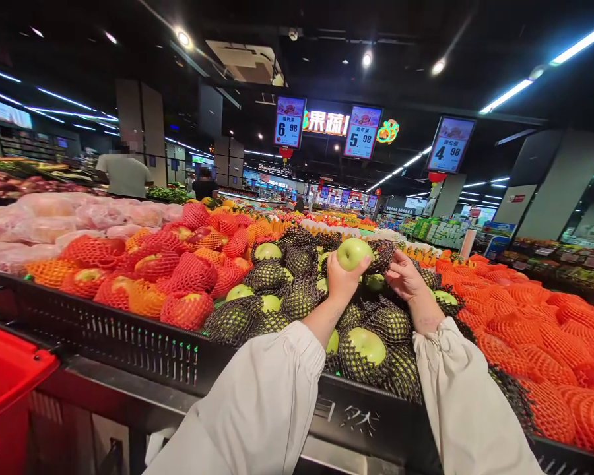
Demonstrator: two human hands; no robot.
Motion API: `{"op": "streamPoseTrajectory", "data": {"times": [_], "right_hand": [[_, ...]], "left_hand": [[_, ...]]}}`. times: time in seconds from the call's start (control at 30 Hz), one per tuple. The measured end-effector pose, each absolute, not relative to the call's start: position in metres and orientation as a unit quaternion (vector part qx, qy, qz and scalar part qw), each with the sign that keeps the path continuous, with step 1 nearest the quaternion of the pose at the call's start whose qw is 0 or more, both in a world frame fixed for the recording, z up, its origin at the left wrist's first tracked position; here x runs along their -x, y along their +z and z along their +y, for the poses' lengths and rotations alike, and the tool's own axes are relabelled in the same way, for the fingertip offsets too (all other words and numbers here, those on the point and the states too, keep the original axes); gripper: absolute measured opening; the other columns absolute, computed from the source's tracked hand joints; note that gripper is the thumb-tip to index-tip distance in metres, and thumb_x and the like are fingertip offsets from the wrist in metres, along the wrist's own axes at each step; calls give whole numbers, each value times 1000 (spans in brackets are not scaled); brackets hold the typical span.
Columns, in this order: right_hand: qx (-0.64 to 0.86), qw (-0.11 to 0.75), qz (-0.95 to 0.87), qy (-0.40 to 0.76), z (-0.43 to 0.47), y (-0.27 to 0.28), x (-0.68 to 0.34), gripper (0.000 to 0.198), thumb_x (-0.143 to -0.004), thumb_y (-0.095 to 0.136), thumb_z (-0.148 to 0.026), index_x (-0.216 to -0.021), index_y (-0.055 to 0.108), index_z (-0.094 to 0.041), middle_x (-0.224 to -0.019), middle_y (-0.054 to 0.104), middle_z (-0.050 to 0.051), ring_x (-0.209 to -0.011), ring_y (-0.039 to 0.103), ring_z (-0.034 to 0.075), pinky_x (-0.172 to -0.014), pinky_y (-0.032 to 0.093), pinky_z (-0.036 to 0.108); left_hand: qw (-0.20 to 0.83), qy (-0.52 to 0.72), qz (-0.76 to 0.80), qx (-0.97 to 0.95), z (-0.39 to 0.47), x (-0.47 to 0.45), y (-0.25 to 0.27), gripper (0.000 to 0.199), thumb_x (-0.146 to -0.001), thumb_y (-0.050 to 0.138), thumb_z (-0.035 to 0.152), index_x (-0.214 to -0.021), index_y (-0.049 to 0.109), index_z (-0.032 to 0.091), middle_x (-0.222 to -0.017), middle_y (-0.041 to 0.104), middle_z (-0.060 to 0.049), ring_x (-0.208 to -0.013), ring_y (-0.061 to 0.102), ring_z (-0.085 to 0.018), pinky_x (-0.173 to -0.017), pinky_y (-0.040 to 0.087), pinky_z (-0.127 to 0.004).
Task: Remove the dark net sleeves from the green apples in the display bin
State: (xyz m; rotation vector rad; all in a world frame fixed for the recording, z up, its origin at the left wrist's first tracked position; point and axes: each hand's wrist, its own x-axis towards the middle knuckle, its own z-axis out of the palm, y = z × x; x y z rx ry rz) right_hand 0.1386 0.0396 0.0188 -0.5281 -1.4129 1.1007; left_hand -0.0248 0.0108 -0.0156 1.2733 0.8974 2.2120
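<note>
A bare green apple (pixel 355 254) is held up in my left hand (pixel 344 280), thumb and fingers wrapped round its sides. To its right, my right hand (pixel 406 277) has its fingers closed at a black foam net (pixel 382 256), which sits just beside the apple. Part of that net is hidden behind the fingers. Beneath both hands lie several green apples in black foam nets (pixel 371 346), heaped in a black display crate (pixel 277 389). Some of these show bare green skin at the net's opening.
Red apples in red and orange nets (pixel 188 277) lie to the left, with pale wrapped fruit (pixel 49 221) beyond. Orange-netted fruit (pixel 534 330) fills the right side. A red basket (pixel 10 382) stands at the lower left. A person (pixel 123 175) is in the background; price screens (pixel 363 132) hang above.
</note>
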Motion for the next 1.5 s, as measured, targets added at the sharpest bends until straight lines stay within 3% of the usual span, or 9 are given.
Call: {"op": "streamPoseTrajectory", "data": {"times": [0.17, 0.47, 0.63, 0.83, 1.07, 1.17, 1.27, 1.37, 1.5], "right_hand": [[224, 623, -616, 427, 41, 21, -135, 57, -45, 96, -39, -93, 69, -28, -93, 76, 1, -90, 70, 24, -76, 57, 37], [236, 550, -663, 449, 24, 24, -127, 68, -47, 94, -28, -109, 65, -32, -118, 72, 0, -114, 66, 27, -85, 59, 37], [250, 518, -681, 453, 27, 22, -125, 66, -56, 90, -31, -117, 63, -30, -110, 75, 1, -109, 69, 27, -87, 60, 40], [242, 574, -672, 401, 38, 20, -123, 50, -56, 90, -30, -101, 69, -30, -110, 75, 0, -111, 67, 25, -96, 56, 39], [250, 622, -571, 475, 33, 27, -132, 41, -58, 86, -56, -84, 72, -28, -89, 76, 0, -92, 70, 25, -77, 59, 38], [237, 595, -614, 462, 30, 26, -131, 49, -52, 92, -45, -93, 71, -29, -98, 75, -1, -94, 69, 24, -85, 57, 39], [240, 593, -671, 375, 29, 26, -127, 63, -48, 96, -36, -104, 68, -31, -110, 71, -1, -105, 66, 23, -98, 52, 40], [231, 612, -720, 232, 25, 32, -123, 72, -57, 93, -40, -122, 62, -34, -128, 64, 2, -117, 61, 24, -102, 50, 42], [220, 554, -801, 59, 12, 40, -120, 39, -80, 77, -46, -117, 71, -33, -139, 59, 6, -129, 54, 28, -109, 45, 48]], "left_hand": [[166, 765, 317, -535, 4, 24, -17, 59, -60, 87, 51, -102, 62, 19, -109, 59, -10, -105, 60, -27, -99, 45, -38], [200, 728, 310, -578, 9, 24, -18, 49, -67, 84, 49, -101, 67, 17, -111, 60, -12, -109, 60, -29, -103, 44, -41], [217, 713, 299, -595, 11, 23, -19, 48, -70, 80, 52, -100, 67, 16, -102, 62, -9, -101, 61, -27, -96, 47, -39], [173, 731, 322, -576, 10, 25, -17, 54, -70, 78, 55, -103, 63, 14, -105, 61, -11, -103, 60, -26, -98, 46, -40], [146, 749, 347, -545, 9, 26, -16, 50, -72, 77, 55, -99, 62, 16, -105, 60, -10, -99, 61, -24, -93, 48, -36], [127, 757, 352, -536, 8, 26, -16, 50, -71, 78, 54, -100, 61, 17, -105, 60, -10, -102, 61, -25, -96, 47, -38], [125, 766, 349, -525, 8, 27, -15, 49, -72, 77, 54, -99, 61, 16, -104, 61, -10, -101, 61, -25, -96, 47, -38], [125, 775, 364, -501, 9, 28, -14, 47, -74, 75, 56, -95, 63, 15, -101, 63, -11, -99, 62, -25, -95, 47, -38], [173, 771, 388, -474, 11, 28, -14, 44, -76, 72, 58, -89, 65, 16, -93, 67, -10, -93, 64, -25, -92, 49, -38]]}}
